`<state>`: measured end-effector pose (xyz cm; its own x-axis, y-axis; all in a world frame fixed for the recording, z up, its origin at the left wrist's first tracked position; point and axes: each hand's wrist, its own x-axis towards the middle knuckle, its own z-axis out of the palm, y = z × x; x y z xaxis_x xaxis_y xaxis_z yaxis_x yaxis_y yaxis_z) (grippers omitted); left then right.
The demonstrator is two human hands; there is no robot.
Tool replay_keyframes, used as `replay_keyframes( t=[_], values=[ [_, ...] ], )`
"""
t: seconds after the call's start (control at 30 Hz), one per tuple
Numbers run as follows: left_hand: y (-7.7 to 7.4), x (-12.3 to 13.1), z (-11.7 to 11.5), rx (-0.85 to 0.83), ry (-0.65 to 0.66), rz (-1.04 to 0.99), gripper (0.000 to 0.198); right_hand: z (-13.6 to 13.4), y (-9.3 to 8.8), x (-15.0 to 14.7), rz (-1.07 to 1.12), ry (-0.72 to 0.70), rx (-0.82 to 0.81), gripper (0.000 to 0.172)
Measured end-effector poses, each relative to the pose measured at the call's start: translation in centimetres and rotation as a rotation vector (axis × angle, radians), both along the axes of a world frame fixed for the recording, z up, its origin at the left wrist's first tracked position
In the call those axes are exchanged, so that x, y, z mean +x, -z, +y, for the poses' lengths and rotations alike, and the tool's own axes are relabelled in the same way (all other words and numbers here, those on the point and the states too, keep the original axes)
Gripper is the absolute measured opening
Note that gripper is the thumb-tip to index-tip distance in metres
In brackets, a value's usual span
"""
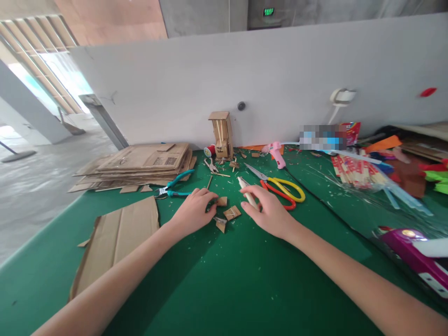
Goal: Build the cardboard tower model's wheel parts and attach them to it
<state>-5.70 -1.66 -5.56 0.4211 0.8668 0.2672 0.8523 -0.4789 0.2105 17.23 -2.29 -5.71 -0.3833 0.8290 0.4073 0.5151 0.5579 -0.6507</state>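
My left hand (pixel 193 211) rests on the green table (pixel 224 280) with its fingers curled over a small cardboard piece (pixel 221 201). Two more small cardboard pieces (pixel 231 213) lie just right of it. My right hand (pixel 269 211) is closed round a pale stick-like tool (pixel 245 190) that points up and left. Yellow and orange scissors (pixel 282 187) lie right behind that hand. Teal pliers (pixel 174 185) lie behind the left hand.
A small cardboard model (pixel 221 135) stands at the wall with a red spool (pixel 209 150) beside it. A pink glue gun (pixel 276 154) lies to its right. Stacked cardboard (pixel 140 163) and a large flat sheet (pixel 119 238) are on the left. Sticks and coloured paper (pixel 385 172) fill the right.
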Motion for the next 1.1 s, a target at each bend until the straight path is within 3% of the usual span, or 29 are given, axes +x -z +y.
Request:
replay_keyframes(
  t=[0.1, 0.2, 0.33, 0.47, 0.53, 0.63, 0.73, 0.83, 0.93, 1.1],
  values=[
    [-0.5, 0.0, -0.2, -0.016, -0.007, 0.004, 0.024, 1.5, -0.8, -0.4, -0.372, -0.101, 0.2, 0.031],
    [-1.6, -0.1, -0.8, -0.125, -0.003, 0.021, 0.021, 3.8, -1.3, -1.7, -0.61, -0.123, 0.306, 0.041],
    [-4.1, -0.6, -1.9, -0.206, -0.003, 0.081, 0.032, 6.3, -1.3, -3.9, -0.728, -0.044, 0.326, 0.043],
    [-5.5, -1.0, -2.9, -0.305, 0.207, 0.098, 0.032, 6.5, -1.6, -4.3, -0.733, 0.05, 0.328, 0.041],
    [-5.3, -0.6, -3.3, -0.341, 0.24, 0.091, 0.034, 5.7, -2.3, -3.4, -0.732, 0.138, 0.308, 0.038],
    [-4.4, 0.4, -3.3, -0.327, 0.214, 0.109, 0.021, 4.4, -3.7, -1.0, -0.826, 0.296, 0.197, 0.034],
    [-4.0, 1.0, -2.9, -0.332, 0.21, 0.08, 0.022, 3.5, -4.6, 1.9, -1.016, 0.426, -0.09, 0.033],
    [-4.0, 0.8, -2.4, -0.357, 0.169, -0.026, 0.021, 3.1, -4.3, 4.1, -1.066, 0.471, -0.23, 0.029],
    [-4.2, 0.0, -2.2, -0.36, 0.134, -0.018, 0.02, 3.1, -3.3, 5.0, -1.056, 0.491, -0.211, 0.03],
    [-4.1, -0.5, -2.4, -0.277, 0.2, 0.069, 0.024, 3.4, -2.2, 5.8, -1.012, 0.545, -0.139, 0.031]
  ],
)
